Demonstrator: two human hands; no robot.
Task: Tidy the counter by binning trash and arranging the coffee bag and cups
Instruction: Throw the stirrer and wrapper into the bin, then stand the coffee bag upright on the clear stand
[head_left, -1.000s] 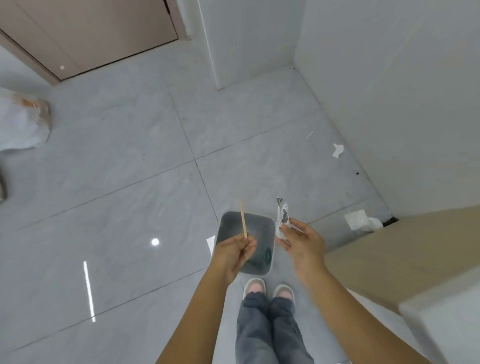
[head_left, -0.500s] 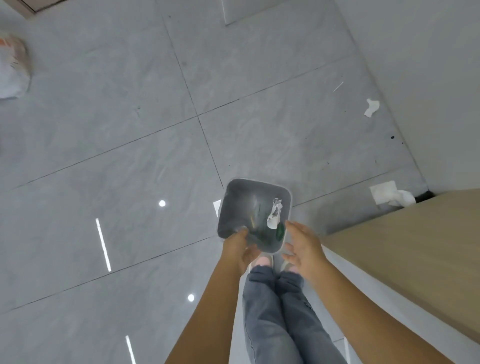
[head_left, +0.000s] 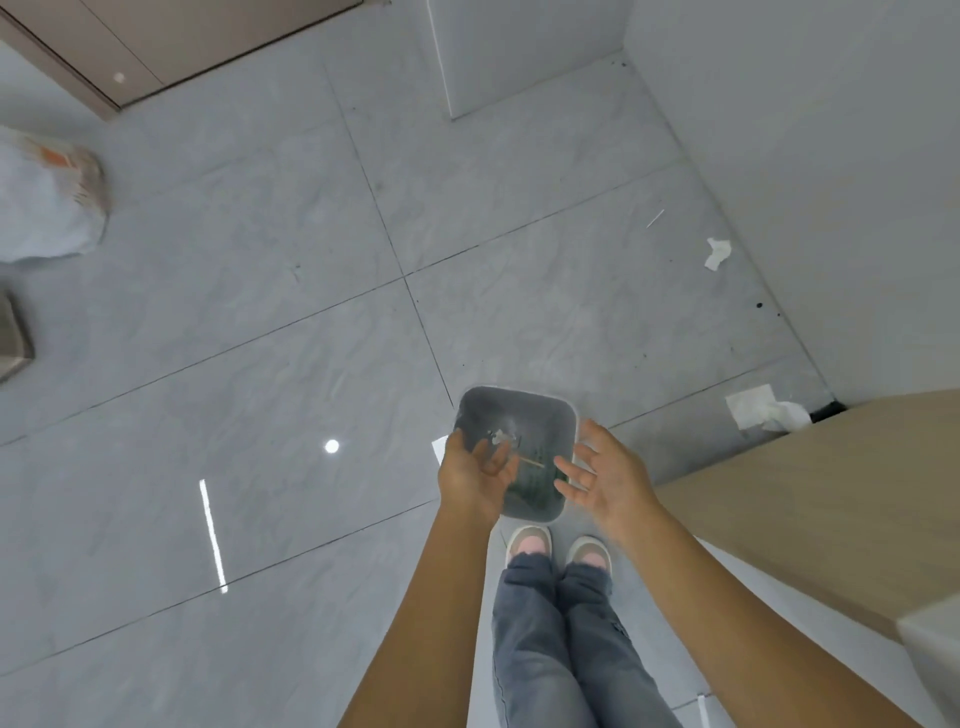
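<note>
A small grey bin (head_left: 563, 415) stands on the floor just ahead of my shoes. Inside it lie a crumpled silver wrapper (head_left: 500, 436) and a thin wooden stick (head_left: 532, 461). My left hand (head_left: 475, 475) hovers over the bin's left side, fingers apart, palm up, holding nothing. Over the bin's right rim, my right hand (head_left: 605, 475) is spread open and empty. The coffee bag and cups are out of view.
The wooden counter (head_left: 831, 509) edge runs along the right. White paper scraps (head_left: 763, 413) lie on the floor by the counter's corner, another scrap (head_left: 718, 253) near the wall. A white sack (head_left: 47, 202) sits at far left. Grey tiled floor lies ahead.
One second ago my left hand held the stick and my right hand the wrapper above the bin. Both were let go and now lie inside it; both hands are open.
</note>
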